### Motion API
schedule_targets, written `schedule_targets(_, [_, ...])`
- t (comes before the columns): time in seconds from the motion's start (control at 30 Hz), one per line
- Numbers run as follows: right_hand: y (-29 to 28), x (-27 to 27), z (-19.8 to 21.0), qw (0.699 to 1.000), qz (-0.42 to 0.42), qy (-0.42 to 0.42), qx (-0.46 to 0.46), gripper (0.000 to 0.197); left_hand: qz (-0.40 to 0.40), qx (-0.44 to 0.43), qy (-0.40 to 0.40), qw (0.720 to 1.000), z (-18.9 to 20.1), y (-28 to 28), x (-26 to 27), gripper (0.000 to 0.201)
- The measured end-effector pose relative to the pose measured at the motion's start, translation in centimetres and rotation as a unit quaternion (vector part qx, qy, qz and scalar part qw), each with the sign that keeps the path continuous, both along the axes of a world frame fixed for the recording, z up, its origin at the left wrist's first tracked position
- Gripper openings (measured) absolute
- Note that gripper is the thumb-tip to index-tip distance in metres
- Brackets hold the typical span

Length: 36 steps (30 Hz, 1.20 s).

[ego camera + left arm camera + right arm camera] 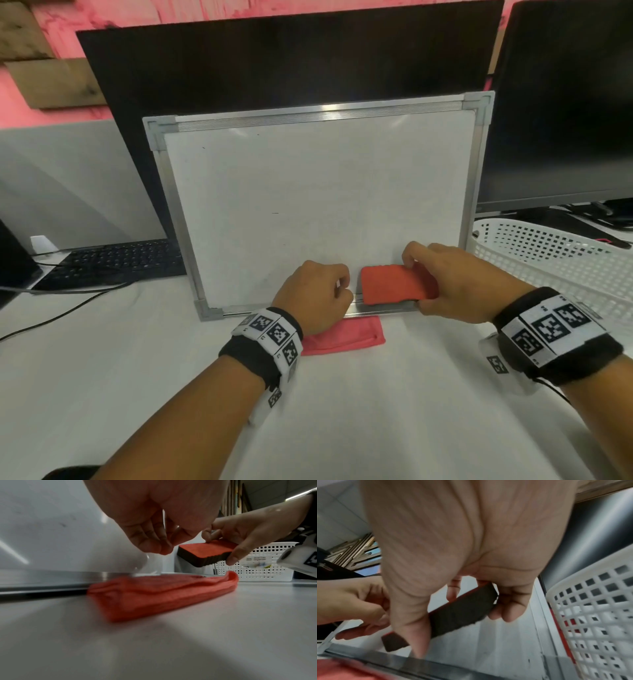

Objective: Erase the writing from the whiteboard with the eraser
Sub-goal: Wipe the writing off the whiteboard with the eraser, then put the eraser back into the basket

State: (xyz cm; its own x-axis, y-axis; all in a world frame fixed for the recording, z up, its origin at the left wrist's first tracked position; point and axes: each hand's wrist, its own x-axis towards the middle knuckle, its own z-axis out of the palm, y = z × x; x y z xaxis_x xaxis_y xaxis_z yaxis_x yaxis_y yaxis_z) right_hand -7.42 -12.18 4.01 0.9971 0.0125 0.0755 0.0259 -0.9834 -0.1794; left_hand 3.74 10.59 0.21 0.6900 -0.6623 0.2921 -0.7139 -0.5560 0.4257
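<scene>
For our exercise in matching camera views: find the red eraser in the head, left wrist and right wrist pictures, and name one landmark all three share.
Head: the red eraser is low centre, against the whiteboard's bottom edge, in the right hand.
Left wrist: right of centre, above the red cloth.
Right wrist: centre, dark underside showing, between thumb and fingers.
Shared landmark: the white basket.

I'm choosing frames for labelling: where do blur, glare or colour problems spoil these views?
Head view: sharp, but the wall behind looks pink, and glare streaks the whiteboard top. Left wrist view: the red cloth is blurred, the eraser clearer. Right wrist view: the right hand is blurred.
</scene>
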Motion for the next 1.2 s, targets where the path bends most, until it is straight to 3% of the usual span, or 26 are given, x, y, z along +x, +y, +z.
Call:
schedule_targets(0.13, [-0.3,-1.0,0.8,1.000,0.004,-0.017,0.007,0.067,-0.022,-0.017,-0.015,0.999,0.1,-2.0,-0.8,0.013])
schedule_targets(0.33, [-2.0,-2.8,3.8,0.997,-0.012,-0.080,0.016,0.058,-0.002,-0.069,-0.039,0.997,0.1,-2.3,-0.9,0.019])
schedule_targets(0.47, [-3.2,-2.7,4.5,0.974,-0.112,-0.194,0.032,0.051,-0.005,-0.061,-0.032,0.998,0.1,-2.3,-0.8,0.018])
schedule_targets(0.73, [-4.5,-1.2,2.9,0.905,-0.292,-0.300,0.078,0.047,-0.007,-0.045,-0.028,0.999,-0.1,-2.3,-0.7,0.016])
schedule_targets(0.93, [-4.8,-1.1,2.1,0.895,-0.322,-0.302,0.070,0.049,-0.023,-0.023,-0.019,0.999,-0.1,-3.4,-1.1,0.016])
schedule_targets(1.2, [-6.3,-1.0,1.6,0.882,-0.378,-0.280,0.029,0.034,-0.074,0.013,-0.031,0.997,0.1,-7.5,-3.0,0.013])
